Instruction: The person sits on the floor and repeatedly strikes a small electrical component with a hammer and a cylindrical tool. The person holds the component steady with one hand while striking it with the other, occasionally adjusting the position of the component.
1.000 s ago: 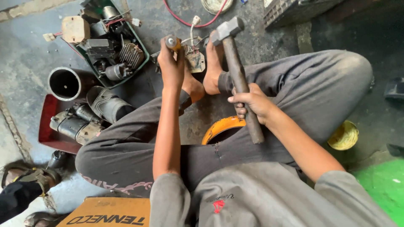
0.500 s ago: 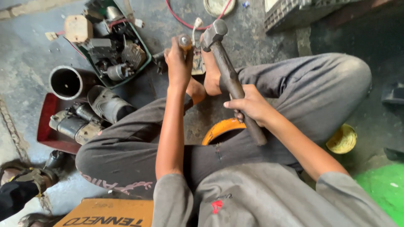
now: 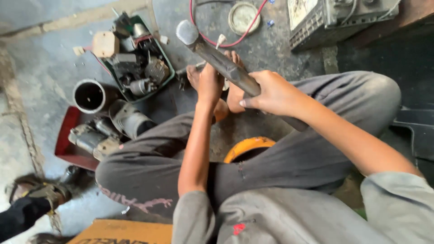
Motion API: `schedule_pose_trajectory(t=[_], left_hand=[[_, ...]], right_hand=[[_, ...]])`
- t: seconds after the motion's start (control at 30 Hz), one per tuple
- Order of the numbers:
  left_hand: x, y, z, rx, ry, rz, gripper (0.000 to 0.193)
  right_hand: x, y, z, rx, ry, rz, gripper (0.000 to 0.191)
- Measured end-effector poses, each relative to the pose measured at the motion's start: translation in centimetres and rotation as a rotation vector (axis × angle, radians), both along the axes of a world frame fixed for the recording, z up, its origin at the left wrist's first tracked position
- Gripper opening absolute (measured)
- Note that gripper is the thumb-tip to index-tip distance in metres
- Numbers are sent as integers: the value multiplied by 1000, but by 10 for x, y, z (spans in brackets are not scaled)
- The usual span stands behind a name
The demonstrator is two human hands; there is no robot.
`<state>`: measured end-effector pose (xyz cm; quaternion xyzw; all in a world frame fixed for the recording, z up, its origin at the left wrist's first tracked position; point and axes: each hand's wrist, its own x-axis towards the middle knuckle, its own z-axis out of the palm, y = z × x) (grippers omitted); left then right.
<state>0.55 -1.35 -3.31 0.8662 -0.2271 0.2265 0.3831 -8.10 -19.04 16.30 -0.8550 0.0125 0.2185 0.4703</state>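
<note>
hammer (image 3: 217, 58): dull grey steel head, dark brownish handle
trousers (image 3: 289, 153): grey, pink lettering at the knee
shirt (image 3: 280, 217): grey, small red mark
tray (image 3: 135, 68): green, filled with grey metal parts
second tray (image 3: 68, 144): red
wire (image 3: 235, 40): red
bowl (image 3: 246, 147): orange
box (image 3: 126, 232): tan cardboard, dark print

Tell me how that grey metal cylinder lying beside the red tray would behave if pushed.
The grey metal cylinder lies on its side with a round body, so it would probably roll. Thick metal walls suggest it is heavy and rigid. The red tray beside it might stop it.
</note>
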Motion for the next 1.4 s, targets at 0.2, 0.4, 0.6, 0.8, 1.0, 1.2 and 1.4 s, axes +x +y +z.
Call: schedule_pose_trajectory(t=[0.2, 0.4, 0.6, 0.8, 1.0, 1.2, 1.4], left_hand=[[0, 16, -10, -174, 244, -24, 31], [7, 20, -1, -389, 347, -66, 29], [2, 25, -12, -391, 344, -71, 33], [-5, 31, 0, -121, 344, 22, 15], [-19, 29, 50, -204, 152, 2, 98], [-40, 14, 103, -295, 128, -185, 94], [-67, -19, 137, -737, 701, -651, 58]], right_hand=[[-29, 11, -4, 199, -227, -84, 26], [-27, 7, -12, 219, 133, -149, 29], [-48, -12, -8, 289, -18, -184, 41], [-69, 17, -72, 422, -293, -310, 60], [-63, 12, -168, 912, 390, -733, 25], [-44, 1, -229, 1278, 540, -853, 20], [-37, -1, -203, 939, 465, -663, 21]])
